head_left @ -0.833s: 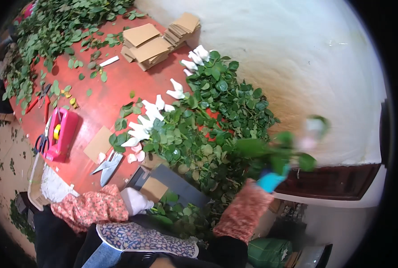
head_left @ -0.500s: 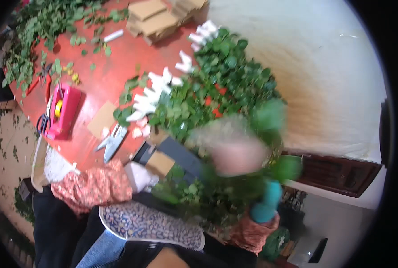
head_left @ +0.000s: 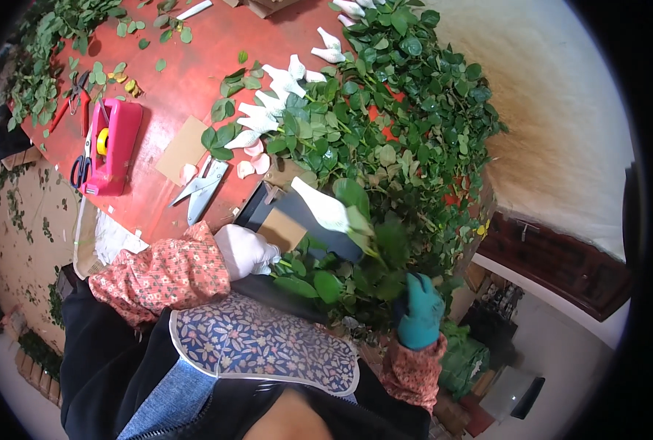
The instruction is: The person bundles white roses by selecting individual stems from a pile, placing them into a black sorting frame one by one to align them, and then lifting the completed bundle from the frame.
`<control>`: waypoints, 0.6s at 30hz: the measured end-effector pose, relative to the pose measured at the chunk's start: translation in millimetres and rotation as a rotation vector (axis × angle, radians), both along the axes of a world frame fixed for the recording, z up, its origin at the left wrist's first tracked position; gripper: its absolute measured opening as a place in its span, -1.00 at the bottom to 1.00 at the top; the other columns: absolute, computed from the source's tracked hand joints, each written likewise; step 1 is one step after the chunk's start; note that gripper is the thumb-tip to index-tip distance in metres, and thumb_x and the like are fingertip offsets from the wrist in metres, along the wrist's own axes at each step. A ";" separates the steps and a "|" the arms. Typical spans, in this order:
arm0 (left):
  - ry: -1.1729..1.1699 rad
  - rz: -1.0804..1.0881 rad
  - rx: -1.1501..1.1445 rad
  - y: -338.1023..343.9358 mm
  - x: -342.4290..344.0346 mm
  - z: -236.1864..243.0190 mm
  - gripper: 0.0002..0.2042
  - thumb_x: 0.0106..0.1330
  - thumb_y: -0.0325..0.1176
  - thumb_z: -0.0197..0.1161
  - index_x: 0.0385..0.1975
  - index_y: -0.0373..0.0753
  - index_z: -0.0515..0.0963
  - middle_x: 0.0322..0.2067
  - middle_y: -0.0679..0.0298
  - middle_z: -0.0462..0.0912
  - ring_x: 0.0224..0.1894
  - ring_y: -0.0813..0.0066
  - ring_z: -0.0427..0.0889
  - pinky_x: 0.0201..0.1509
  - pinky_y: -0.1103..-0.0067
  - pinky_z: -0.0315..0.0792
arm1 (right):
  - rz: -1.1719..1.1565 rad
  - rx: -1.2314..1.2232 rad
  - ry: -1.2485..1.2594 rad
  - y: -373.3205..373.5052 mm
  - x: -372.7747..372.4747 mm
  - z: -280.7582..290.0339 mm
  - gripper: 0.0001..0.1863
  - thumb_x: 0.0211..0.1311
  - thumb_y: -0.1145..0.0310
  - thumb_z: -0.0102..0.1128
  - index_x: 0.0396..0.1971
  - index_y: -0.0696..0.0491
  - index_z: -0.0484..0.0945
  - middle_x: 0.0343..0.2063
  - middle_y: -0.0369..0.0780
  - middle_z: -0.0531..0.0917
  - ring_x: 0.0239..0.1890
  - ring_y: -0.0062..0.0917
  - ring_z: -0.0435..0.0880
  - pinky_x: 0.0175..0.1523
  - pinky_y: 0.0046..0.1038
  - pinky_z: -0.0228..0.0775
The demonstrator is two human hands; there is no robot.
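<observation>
My left hand (head_left: pixel 246 249) wears a white glove; its fingers are closed round leafy stems (head_left: pixel 295 277) beside a dark grey block (head_left: pixel 328 240) with a cardboard piece (head_left: pixel 282 230) on it. My right hand (head_left: pixel 419 315), in a teal glove, is closed on a leafy rose stem (head_left: pixel 378 257), whose bloom wears a white mesh sleeve (head_left: pixel 319 205) and lies over the grey block. Above it, several white-sleeved roses (head_left: pixel 259 119) lie in a row with thick foliage (head_left: pixel 429 125). Grey shears (head_left: pixel 200 192) and pink petals (head_left: pixel 257 154) are near my left hand.
The red tabletop (head_left: pixel 172 73) holds a pink tape dispenser (head_left: pixel 117 147), scissors (head_left: pixel 81 169), red-handled pruners (head_left: pixel 66 108), a cardboard sheet (head_left: pixel 176 150) and leaf piles (head_left: pixel 37 66). A pale wall (head_left: pixel 539 117), dark wooden panel (head_left: pixel 546 260) and green sack (head_left: pixel 464 359) are at the right.
The rose in my right hand has swung down and left from near the wall to over the grey block. My right hand has lowered. The table sits higher in view.
</observation>
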State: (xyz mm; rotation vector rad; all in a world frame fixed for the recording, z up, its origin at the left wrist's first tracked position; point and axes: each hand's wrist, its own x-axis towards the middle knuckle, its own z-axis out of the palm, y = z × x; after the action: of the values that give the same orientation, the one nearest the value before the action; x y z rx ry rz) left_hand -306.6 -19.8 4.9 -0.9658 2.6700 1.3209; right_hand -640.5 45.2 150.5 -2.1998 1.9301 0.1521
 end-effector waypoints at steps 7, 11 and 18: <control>0.362 0.287 -0.018 27.5 15.0 -54.0 -0.73 0.19 -0.35 0.12 -0.10 0.00 0.58 -0.45 0.24 0.63 -0.37 0.23 0.66 -0.35 0.35 0.49 | 0.087 0.101 -0.185 -7.8 36.0 6.1 -0.64 -0.08 0.48 0.28 -0.18 0.07 0.59 -0.21 -0.11 0.61 -0.28 -0.16 0.61 -0.20 -0.25 0.46; -0.011 0.019 0.014 -6.0 1.1 12.8 -0.74 0.16 -0.27 0.26 -0.12 -0.02 0.60 -0.40 0.25 0.66 -0.31 0.30 0.68 -0.23 0.46 0.56 | 0.021 0.340 -0.046 30.2 -5.9 -79.0 -0.55 -0.02 0.45 0.21 -0.02 0.01 0.48 -0.20 -0.07 0.56 -0.25 -0.09 0.57 -0.26 -0.13 0.41; 0.113 0.280 -0.002 -5.7 -3.7 1.0 -0.75 0.23 -0.23 0.24 -0.12 -0.08 0.55 -0.37 0.20 0.65 -0.34 0.23 0.67 -0.26 0.44 0.55 | -0.054 0.605 -0.260 31.5 3.3 -123.8 -0.80 0.08 0.37 0.13 -0.26 -0.01 0.47 -0.35 -0.08 0.54 -0.35 -0.08 0.57 -0.33 -0.12 0.39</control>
State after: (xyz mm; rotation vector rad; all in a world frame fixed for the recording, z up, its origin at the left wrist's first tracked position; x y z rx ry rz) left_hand -310.3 -25.6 5.9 -1.3460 2.6926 1.4611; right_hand -637.2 76.7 26.7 -1.6753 1.5396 0.3667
